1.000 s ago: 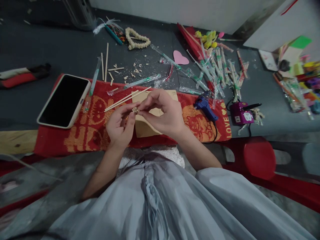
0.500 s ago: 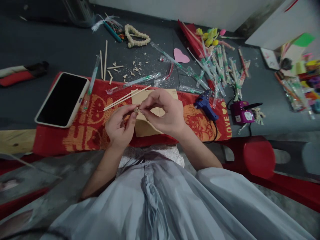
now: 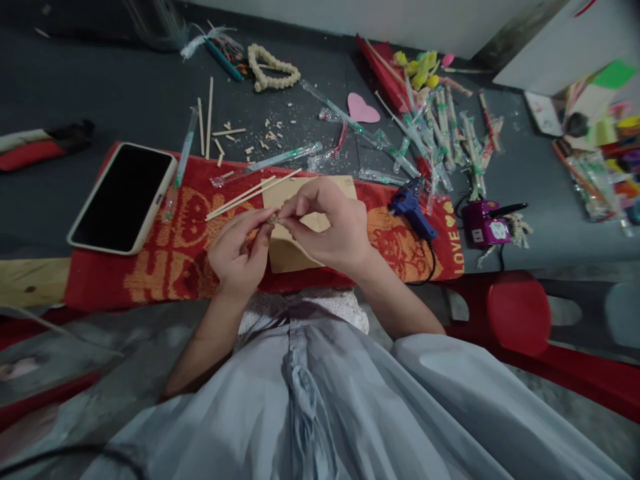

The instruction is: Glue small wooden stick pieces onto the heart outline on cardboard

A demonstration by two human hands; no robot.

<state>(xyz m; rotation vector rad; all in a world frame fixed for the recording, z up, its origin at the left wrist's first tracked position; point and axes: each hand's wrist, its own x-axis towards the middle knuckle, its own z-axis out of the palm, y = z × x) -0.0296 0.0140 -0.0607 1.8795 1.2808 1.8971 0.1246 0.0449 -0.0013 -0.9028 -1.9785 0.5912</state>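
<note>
Between the fingertips of both hands is a small pale beige piece, mostly covered and too small to make out. My left hand pinches it from the left with thumb and forefinger. From the right, the thumb and forefinger of my right hand close on the same piece. Both hands are over a tan sheet of card, which lies on a red and orange towel. Two thin wooden sticks rest just beyond my left hand. A blue glue gun lies to the right.
A phone lies at left, with pliers beyond it. Stick offcuts, a heart-shaped frame, a pink heart and wrapped straws are spread behind. A purple holder stands at right, near a red chair.
Both hands keep their pinch on the small piece, with barely any movement. The view has shifted very slightly.
</note>
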